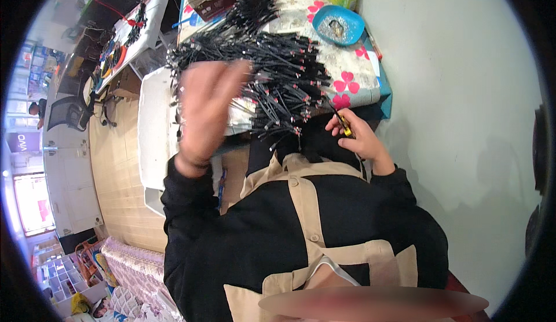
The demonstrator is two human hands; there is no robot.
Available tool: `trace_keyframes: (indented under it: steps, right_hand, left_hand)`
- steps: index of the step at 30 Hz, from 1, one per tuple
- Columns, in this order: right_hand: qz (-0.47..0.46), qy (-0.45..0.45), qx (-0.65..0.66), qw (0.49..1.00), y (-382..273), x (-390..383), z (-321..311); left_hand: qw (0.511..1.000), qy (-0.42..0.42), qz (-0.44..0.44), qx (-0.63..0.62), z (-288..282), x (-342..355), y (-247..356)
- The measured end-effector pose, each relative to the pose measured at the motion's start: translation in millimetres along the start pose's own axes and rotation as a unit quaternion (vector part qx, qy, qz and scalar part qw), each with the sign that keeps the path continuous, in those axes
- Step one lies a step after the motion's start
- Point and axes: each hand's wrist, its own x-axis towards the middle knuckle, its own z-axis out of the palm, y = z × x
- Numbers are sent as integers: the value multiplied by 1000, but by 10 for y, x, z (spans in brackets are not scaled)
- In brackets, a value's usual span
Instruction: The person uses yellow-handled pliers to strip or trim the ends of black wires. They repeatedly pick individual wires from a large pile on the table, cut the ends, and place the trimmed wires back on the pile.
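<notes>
Flowered cloth covers the table (370, 87) by the pale wall. Nearest, the right hand (356, 133) pinches a small yellow tool (345, 126). Its partner, the left hand (208, 110), is blurred, maybe open, touching the black cable pile (272, 61) lying just beyond both.

Left hand (205, 110) is up over a big pile of black cables (272, 73); right hand (356, 136) pinches a small yellow-handled tool (344, 126) nearby.
</notes>
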Motion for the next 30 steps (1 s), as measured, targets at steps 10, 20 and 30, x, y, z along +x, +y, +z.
trace_keyframes:
  steps: [10, 20, 30]
  right_hand:
    - [7, 38, 56, 998, -195, 155, -395]
    - [-7, 58, 118, 991, -477, 751, -646]
    - [-33, 99, 182, 978, -587, 1665, -838]
  left_hand:
    - [966, -132, -5, -224, 1379, 573, -553]
    - [969, -238, -56, -27, 3036, 1096, -1616]
    - [875, -140, -253, -388, 2392, 1365, -1075]
